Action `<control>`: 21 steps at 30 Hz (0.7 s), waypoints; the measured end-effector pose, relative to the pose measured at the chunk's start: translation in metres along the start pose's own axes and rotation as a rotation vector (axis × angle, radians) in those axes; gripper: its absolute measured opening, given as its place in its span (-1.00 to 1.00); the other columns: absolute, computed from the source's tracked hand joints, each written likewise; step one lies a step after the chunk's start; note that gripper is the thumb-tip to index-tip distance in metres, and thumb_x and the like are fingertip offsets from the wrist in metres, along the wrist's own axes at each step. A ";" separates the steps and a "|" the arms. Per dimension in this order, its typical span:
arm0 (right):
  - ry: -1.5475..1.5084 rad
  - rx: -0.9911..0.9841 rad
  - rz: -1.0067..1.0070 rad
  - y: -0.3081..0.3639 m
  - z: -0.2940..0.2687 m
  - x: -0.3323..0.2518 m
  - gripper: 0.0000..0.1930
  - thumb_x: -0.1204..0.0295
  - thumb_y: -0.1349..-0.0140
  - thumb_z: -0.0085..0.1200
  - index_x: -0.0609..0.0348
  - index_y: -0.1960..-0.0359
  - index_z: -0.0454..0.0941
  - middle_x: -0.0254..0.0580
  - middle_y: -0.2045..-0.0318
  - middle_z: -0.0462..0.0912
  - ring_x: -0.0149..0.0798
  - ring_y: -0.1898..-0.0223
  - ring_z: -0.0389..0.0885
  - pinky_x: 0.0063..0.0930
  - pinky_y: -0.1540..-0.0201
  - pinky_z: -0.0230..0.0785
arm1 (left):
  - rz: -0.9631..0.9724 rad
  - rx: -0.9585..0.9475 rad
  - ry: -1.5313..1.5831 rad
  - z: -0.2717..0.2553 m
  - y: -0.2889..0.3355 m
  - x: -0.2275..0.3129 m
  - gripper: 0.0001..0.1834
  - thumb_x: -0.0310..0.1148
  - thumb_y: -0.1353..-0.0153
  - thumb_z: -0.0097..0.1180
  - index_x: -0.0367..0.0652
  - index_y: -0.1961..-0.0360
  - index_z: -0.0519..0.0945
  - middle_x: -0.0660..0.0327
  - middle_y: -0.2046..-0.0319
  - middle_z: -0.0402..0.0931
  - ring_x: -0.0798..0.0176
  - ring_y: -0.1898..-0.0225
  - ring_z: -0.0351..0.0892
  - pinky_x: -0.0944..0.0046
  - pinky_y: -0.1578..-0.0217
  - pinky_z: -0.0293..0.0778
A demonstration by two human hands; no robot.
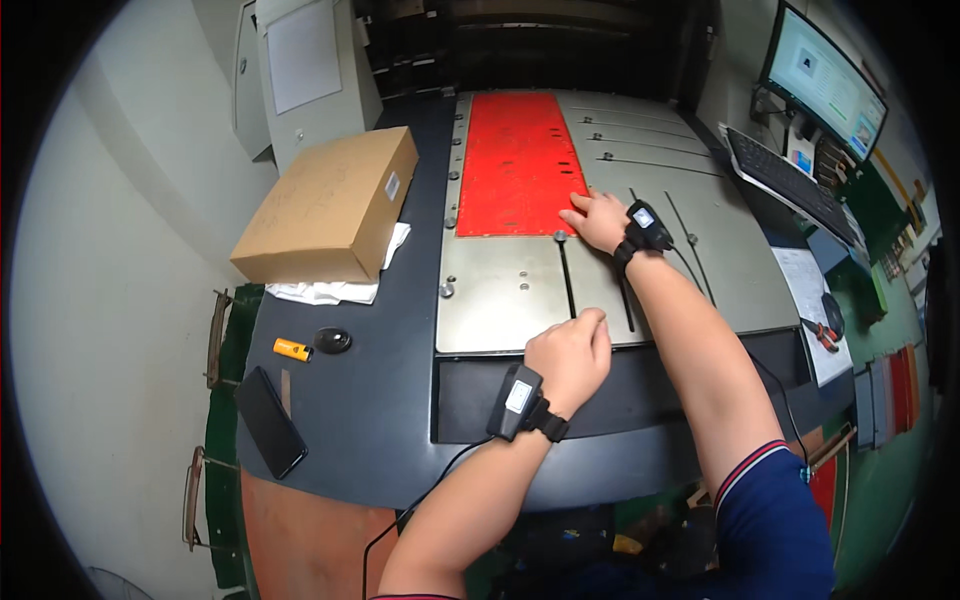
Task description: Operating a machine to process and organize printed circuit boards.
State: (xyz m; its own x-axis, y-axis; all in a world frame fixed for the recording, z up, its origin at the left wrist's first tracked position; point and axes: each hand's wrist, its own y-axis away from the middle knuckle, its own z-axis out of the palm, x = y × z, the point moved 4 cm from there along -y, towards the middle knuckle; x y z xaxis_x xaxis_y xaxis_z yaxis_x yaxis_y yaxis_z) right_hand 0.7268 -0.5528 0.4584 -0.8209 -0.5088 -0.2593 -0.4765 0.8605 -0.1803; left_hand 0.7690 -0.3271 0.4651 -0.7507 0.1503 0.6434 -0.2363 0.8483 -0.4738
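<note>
A flat red board (515, 170) with small dark slots lies on a grey metal bed plate (490, 315). My right hand (603, 222) rests at the board's near right corner, its fingers stretched out and touching the red edge. My left hand (568, 355) is closed over the front edge of the bed plate, by the near end of a dark slot (569, 285). Whatever its curled fingers may hold is hidden. A round metal knob (560, 237) sits at the slot's far end, against the board's near edge. Both wrists wear black strapped devices with cables.
On the dark table at left are a cardboard box (325, 205) on white cloth, a yellow lighter-like item (293, 349), a black mouse (332, 341) and a phone (271, 424). A monitor (825, 80), keyboard (788, 183) and red-handled pliers (820, 334) are at right.
</note>
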 end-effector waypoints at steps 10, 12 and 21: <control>0.028 0.027 -0.220 -0.018 0.001 0.004 -0.53 0.08 -0.24 -0.06 0.11 -0.07 0.47 0.09 0.02 0.50 0.03 -0.12 0.36 -0.16 -0.15 0.22 | -0.039 0.043 0.013 -0.002 -0.003 -0.007 -0.85 -0.28 -0.16 0.02 -0.05 0.31 0.59 0.11 0.58 0.59 0.01 0.52 0.59 0.10 0.48 0.47; 0.009 0.017 -0.184 -0.025 0.001 0.009 -0.52 0.07 -0.24 -0.06 0.10 -0.07 0.47 0.09 0.01 0.50 0.03 -0.12 0.37 -0.17 -0.15 0.22 | -0.044 0.050 0.013 -0.002 -0.003 -0.005 -0.84 -0.28 -0.16 0.02 -0.05 0.31 0.59 0.11 0.58 0.58 0.01 0.52 0.59 0.11 0.47 0.47; -0.107 0.289 -0.144 0.014 -0.009 0.018 -0.37 0.01 -0.15 -0.01 0.27 -0.12 0.37 0.13 -0.05 0.46 0.04 -0.13 0.37 -0.21 -0.20 0.20 | -0.075 0.070 0.064 -0.007 -0.010 -0.017 -0.83 -0.26 -0.13 0.09 -0.05 0.31 0.62 0.11 0.68 0.51 0.03 0.57 0.56 0.13 0.50 0.44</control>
State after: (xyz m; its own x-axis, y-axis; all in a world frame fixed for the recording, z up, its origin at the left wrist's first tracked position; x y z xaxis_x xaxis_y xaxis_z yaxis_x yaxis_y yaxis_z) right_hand 0.7024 -0.5503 0.4596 -0.7065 -0.6378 -0.3068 -0.4639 0.7447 -0.4798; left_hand 0.7886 -0.3344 0.4631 -0.6888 0.1218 0.7147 -0.3345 0.8212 -0.4623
